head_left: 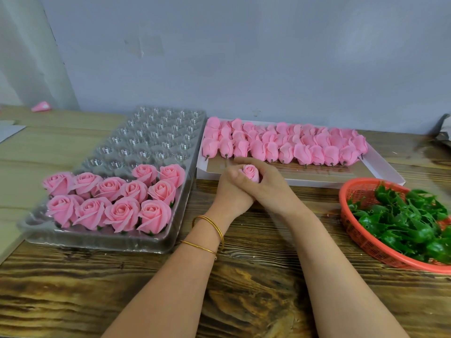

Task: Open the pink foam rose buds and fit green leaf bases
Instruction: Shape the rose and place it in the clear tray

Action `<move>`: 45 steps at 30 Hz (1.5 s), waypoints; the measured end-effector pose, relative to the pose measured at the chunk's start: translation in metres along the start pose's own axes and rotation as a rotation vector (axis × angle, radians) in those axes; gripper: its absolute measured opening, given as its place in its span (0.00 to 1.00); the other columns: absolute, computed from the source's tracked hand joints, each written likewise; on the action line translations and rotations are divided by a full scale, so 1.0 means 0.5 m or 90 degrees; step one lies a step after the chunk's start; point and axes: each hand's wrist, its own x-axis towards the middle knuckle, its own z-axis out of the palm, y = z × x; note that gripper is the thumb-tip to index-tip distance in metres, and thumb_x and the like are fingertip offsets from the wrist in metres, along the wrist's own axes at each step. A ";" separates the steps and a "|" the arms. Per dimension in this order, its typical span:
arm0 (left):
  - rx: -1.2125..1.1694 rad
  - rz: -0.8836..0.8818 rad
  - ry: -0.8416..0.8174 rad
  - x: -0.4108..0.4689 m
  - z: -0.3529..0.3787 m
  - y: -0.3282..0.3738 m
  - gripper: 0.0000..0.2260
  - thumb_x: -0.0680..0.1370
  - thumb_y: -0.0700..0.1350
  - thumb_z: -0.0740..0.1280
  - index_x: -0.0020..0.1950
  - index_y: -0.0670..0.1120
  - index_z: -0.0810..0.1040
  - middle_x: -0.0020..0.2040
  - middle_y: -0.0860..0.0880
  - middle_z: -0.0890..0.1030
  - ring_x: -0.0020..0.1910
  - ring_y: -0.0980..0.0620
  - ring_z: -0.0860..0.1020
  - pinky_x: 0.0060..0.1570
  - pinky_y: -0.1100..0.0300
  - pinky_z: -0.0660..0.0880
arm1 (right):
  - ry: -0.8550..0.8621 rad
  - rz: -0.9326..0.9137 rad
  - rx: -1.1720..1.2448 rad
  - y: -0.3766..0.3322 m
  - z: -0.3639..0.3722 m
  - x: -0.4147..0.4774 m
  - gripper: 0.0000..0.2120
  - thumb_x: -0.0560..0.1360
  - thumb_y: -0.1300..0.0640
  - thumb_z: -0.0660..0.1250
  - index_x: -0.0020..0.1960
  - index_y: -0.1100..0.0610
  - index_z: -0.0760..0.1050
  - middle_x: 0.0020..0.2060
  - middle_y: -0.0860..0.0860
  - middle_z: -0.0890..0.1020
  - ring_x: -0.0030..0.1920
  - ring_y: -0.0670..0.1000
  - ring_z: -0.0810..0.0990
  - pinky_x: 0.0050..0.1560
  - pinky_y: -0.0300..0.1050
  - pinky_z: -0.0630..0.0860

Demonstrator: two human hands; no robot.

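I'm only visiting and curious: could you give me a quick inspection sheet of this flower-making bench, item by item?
Surface: wooden table, dark grained.
Job's things: opened roses fill the near cells of a clear tray, and the far cells are bare. Closed buds lie in rows in a white box. Green leaf bases are heaped in a red basket.
Clutter: pink cone at far left, paper sheet at the left edge, crumpled grey thing at the right edge.
Hands: left hand and right hand together grip a single bud. Bangles on the left wrist.
Cables: nothing seen.
Surroundings: plain pale wall behind.
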 end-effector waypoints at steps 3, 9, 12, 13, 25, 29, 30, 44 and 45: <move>-0.096 -0.003 -0.027 -0.002 -0.005 -0.001 0.08 0.73 0.37 0.71 0.41 0.51 0.77 0.39 0.52 0.81 0.41 0.57 0.79 0.40 0.70 0.74 | 0.041 -0.005 0.145 -0.010 -0.004 -0.001 0.20 0.68 0.41 0.68 0.55 0.50 0.81 0.51 0.48 0.85 0.56 0.45 0.82 0.60 0.40 0.76; -0.313 -0.025 -0.100 -0.010 -0.005 0.003 0.16 0.65 0.32 0.74 0.43 0.52 0.82 0.44 0.41 0.84 0.48 0.45 0.83 0.52 0.45 0.79 | 0.092 -0.045 0.334 -0.019 -0.016 -0.002 0.11 0.68 0.53 0.71 0.44 0.60 0.84 0.44 0.52 0.87 0.49 0.47 0.85 0.47 0.36 0.79; -0.356 -0.040 -0.132 -0.010 -0.007 0.002 0.18 0.64 0.29 0.72 0.44 0.52 0.82 0.42 0.43 0.84 0.47 0.46 0.83 0.49 0.49 0.80 | 0.058 -0.053 0.325 -0.021 -0.018 -0.004 0.07 0.67 0.54 0.72 0.40 0.56 0.86 0.45 0.53 0.87 0.50 0.49 0.85 0.49 0.38 0.79; -0.358 -0.041 -0.148 -0.010 -0.009 0.003 0.18 0.65 0.29 0.72 0.44 0.51 0.81 0.40 0.46 0.84 0.45 0.49 0.83 0.45 0.53 0.81 | 0.037 -0.055 0.323 -0.021 -0.019 -0.004 0.06 0.68 0.54 0.72 0.39 0.55 0.86 0.45 0.53 0.87 0.50 0.49 0.85 0.49 0.38 0.79; -0.367 -0.124 -0.207 -0.016 -0.011 0.007 0.19 0.60 0.33 0.70 0.48 0.46 0.74 0.34 0.49 0.76 0.34 0.56 0.76 0.28 0.67 0.70 | -0.053 -0.005 0.264 -0.024 -0.017 -0.007 0.13 0.77 0.53 0.67 0.37 0.54 0.84 0.47 0.54 0.86 0.54 0.49 0.83 0.58 0.44 0.76; -0.392 -0.135 -0.236 -0.015 -0.013 0.008 0.13 0.61 0.32 0.69 0.33 0.51 0.78 0.26 0.54 0.75 0.29 0.59 0.75 0.25 0.68 0.69 | -0.048 0.012 0.240 -0.026 -0.016 -0.010 0.07 0.74 0.56 0.69 0.41 0.55 0.85 0.49 0.52 0.86 0.54 0.48 0.83 0.57 0.43 0.76; -0.399 -0.133 -0.246 -0.015 -0.013 0.009 0.14 0.62 0.32 0.69 0.29 0.52 0.78 0.25 0.56 0.74 0.27 0.61 0.75 0.25 0.69 0.68 | -0.045 0.010 0.230 -0.026 -0.016 -0.010 0.06 0.75 0.59 0.69 0.42 0.55 0.85 0.49 0.52 0.86 0.54 0.48 0.83 0.57 0.43 0.77; -0.394 -0.139 -0.192 -0.013 -0.007 0.002 0.14 0.63 0.32 0.73 0.42 0.47 0.76 0.34 0.52 0.78 0.38 0.57 0.79 0.30 0.66 0.73 | -0.055 0.000 0.240 -0.012 -0.016 -0.005 0.06 0.73 0.67 0.71 0.44 0.59 0.83 0.51 0.53 0.86 0.55 0.48 0.83 0.51 0.35 0.77; -0.388 -0.139 -0.186 -0.013 -0.007 0.001 0.14 0.66 0.30 0.72 0.41 0.47 0.76 0.35 0.52 0.77 0.38 0.57 0.78 0.29 0.67 0.72 | -0.057 -0.003 0.244 -0.011 -0.016 -0.004 0.05 0.73 0.67 0.71 0.45 0.59 0.83 0.51 0.53 0.86 0.55 0.48 0.83 0.51 0.35 0.77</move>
